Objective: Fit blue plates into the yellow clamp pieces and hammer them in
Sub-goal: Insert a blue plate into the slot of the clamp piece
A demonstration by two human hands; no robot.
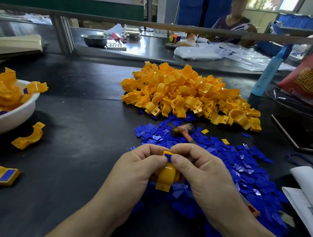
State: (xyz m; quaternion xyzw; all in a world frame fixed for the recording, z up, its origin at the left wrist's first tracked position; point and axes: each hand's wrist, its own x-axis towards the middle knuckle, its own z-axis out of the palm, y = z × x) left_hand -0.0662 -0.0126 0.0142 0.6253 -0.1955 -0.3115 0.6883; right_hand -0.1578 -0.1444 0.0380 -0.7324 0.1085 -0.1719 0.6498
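Both hands hold one yellow clamp piece [165, 178] over the near table. My left hand [141, 164] grips its left side. My right hand [198, 166] pinches a blue plate [168, 156] into the recess at the clamp's top end. A big heap of yellow clamp pieces [189, 93] lies beyond. Loose blue plates [239, 166] spread under and right of my hands. A hammer [183, 131] with an orange handle lies on the plates, its handle running under my right hand.
A white bowl [14, 117] with fitted clamps stands at the left; a bare clamp [28, 137] and a fitted one [2, 176] lie near it. A blue bottle [269, 71], red bag [308, 78] and papers [305, 193] are at the right. A person sits across the bench.
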